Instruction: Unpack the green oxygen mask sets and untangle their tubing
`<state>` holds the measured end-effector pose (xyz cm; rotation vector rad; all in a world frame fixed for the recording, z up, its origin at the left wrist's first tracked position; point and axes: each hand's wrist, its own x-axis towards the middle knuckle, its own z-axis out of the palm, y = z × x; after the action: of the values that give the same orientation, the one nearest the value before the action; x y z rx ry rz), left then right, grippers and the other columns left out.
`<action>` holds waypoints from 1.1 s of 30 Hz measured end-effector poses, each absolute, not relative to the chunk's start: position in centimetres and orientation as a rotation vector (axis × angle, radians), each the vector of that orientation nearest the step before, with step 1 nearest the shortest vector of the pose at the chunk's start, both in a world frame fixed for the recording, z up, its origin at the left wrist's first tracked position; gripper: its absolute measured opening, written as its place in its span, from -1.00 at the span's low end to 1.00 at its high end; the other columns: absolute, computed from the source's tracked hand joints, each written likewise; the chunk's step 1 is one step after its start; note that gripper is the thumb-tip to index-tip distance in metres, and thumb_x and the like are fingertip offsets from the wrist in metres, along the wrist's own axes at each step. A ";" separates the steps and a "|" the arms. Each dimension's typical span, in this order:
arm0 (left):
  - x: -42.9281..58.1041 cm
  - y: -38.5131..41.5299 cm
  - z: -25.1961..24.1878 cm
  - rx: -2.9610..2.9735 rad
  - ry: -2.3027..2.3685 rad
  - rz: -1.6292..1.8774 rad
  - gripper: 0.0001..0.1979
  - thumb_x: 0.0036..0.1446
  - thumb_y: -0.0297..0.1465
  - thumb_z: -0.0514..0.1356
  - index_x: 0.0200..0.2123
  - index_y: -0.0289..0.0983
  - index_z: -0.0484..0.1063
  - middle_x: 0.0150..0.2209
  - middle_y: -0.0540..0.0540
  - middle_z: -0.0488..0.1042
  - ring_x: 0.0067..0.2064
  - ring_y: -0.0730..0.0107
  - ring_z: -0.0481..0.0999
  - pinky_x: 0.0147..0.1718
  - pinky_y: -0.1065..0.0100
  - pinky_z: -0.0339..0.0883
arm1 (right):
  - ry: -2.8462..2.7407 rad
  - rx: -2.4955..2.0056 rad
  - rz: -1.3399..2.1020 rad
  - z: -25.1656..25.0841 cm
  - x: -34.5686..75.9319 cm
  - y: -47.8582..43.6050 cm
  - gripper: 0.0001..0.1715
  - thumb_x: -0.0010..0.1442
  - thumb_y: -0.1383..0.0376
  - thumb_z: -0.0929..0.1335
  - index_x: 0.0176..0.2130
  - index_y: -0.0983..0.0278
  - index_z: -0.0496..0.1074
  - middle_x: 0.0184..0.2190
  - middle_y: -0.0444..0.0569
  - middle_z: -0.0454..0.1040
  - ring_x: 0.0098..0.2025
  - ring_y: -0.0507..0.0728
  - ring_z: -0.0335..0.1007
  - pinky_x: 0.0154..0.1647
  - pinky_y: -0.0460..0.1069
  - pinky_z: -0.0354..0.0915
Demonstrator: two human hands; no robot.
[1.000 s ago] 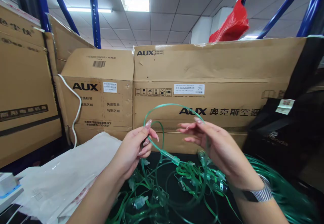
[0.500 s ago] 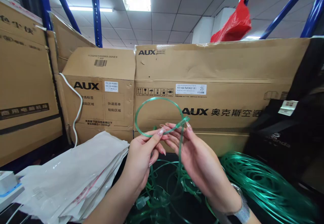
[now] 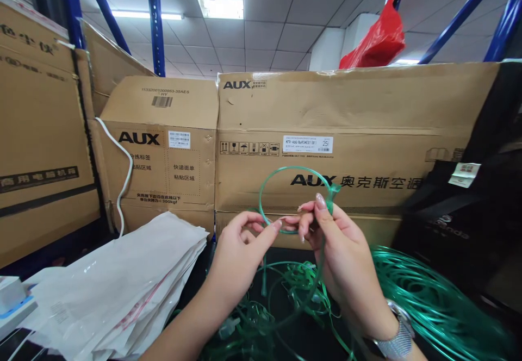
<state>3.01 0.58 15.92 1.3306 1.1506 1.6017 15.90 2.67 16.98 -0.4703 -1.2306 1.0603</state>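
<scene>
A thin green tube [image 3: 294, 169] curves in a loop in front of the cartons. My right hand [image 3: 340, 241], with a watch on its wrist, pinches the tube near a small green connector [image 3: 334, 188] at the loop's right side. On the lower left of the loop, my left hand [image 3: 244, 247] closes its thumb and fingers on the same tube. A length of tube hangs below the hands. Beneath them lies a tangle of green tubing [image 3: 304, 279] with clear fittings, partly blurred.
White plastic bags [image 3: 122, 279] are stacked at the left. A large coil of green tubing [image 3: 432, 301] lies at the right. AUX cartons [image 3: 359, 100] stand behind, beside a black bag [image 3: 432, 241]. A white cable [image 3: 124, 187] hangs at the left.
Both hands have moved right with the loop. My right hand has turned from open-palmed to pinching the tube by the connector. A tube end now hangs below my left hand.
</scene>
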 end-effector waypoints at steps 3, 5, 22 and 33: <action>1.7 0.4 16.8 1.356 1.243 1.663 -0.58 -0.09 -0.11 0.21 -0.26 -0.32 0.40 -0.59 0.12 0.22 -0.66 0.63 0.12 -0.67 0.50 0.03 | -1.294 -0.463 1.113 17.8 16.6 2.5 -0.78 0.17 0.17 0.29 -0.38 0.28 0.37 -0.72 -0.23 0.25 -0.59 -0.02 0.28 -0.42 -0.07 0.36; 1.1 0.3 17.3 1.423 1.302 1.651 -0.53 -0.10 -0.08 0.21 -0.25 -0.34 0.42 -0.62 0.13 0.19 -0.64 0.60 0.10 -0.66 0.48 -0.01 | -1.378 -0.449 1.219 18.0 16.9 2.1 -0.77 0.18 0.18 0.28 -0.39 0.29 0.36 -0.76 -0.27 0.19 -0.69 -0.05 0.17 -0.52 -0.08 0.35; -4.7 0.7 18.8 1.135 1.248 2.142 -0.79 -0.19 -0.29 0.31 -0.47 -0.31 0.53 -0.67 0.12 0.24 -0.68 0.69 0.05 -0.76 0.57 -0.14 | -1.493 -0.338 1.530 18.7 17.8 1.3 -0.80 0.24 0.24 0.24 -0.33 0.29 0.36 -0.78 -0.34 -0.06 -0.72 -0.11 -0.23 -0.61 -0.16 0.09; -3.5 1.8 17.6 1.465 1.200 1.905 -0.58 -0.11 -0.31 0.28 -0.14 -0.31 0.37 -0.50 0.05 0.40 -0.49 0.46 0.43 -0.50 0.42 0.33 | -1.482 -0.601 1.303 18.5 18.8 3.1 -0.77 0.09 0.15 0.36 -0.36 0.28 0.39 -0.71 -0.31 -0.09 -0.67 -0.11 -0.33 -0.73 -0.16 -0.27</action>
<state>-3.49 1.75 17.61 1.4645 1.2004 1.9051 18.84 3.06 18.49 -0.6006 -1.4821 1.3026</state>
